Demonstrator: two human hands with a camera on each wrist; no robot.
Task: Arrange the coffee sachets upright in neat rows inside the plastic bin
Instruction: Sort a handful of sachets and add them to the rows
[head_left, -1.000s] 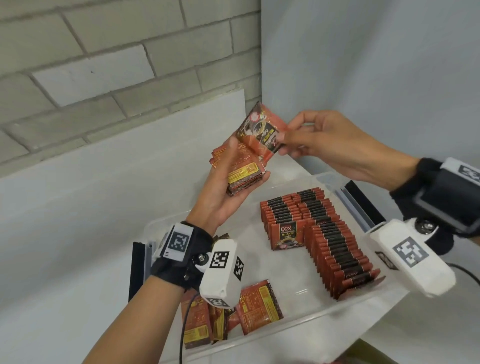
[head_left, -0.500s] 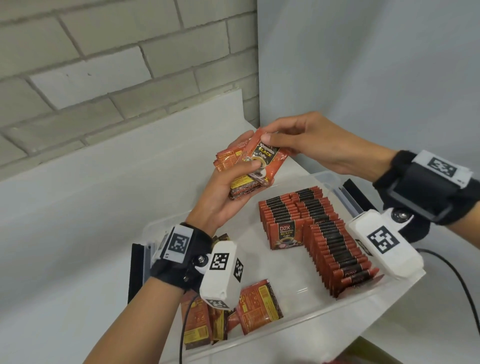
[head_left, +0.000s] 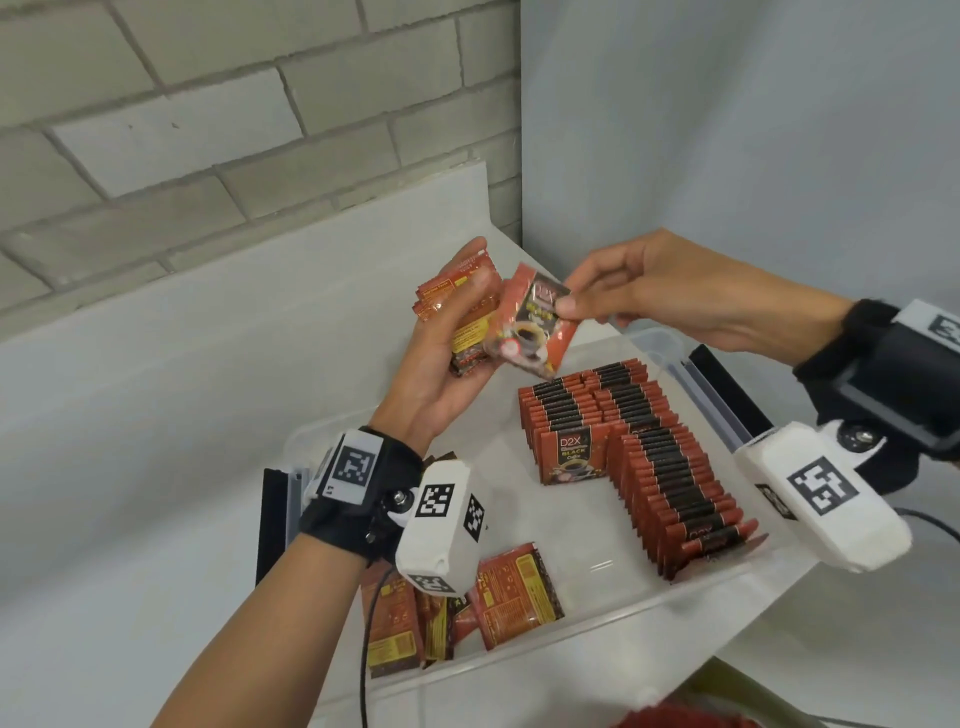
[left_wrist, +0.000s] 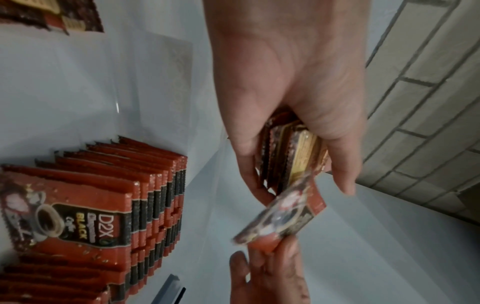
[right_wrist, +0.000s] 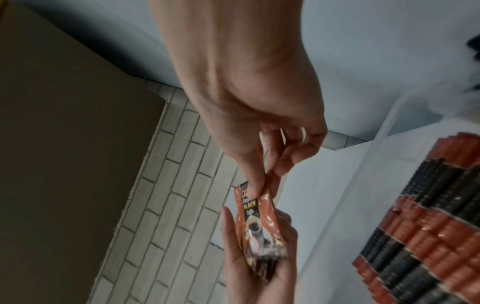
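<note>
Sachet (head_left: 535, 325) now face-up, perhaps clear of left hand (head_left: 441, 374) stack, in right hand (head_left: 639, 291) pinch.

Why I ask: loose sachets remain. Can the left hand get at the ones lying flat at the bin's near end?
Probably not yet: the left hand grips a stack of sachets; the flat sachets lie uncovered below its wrist.

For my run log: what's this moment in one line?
left hand: holds sachet stack | right hand: pinches single sachet | bin: rows partly filled
</note>
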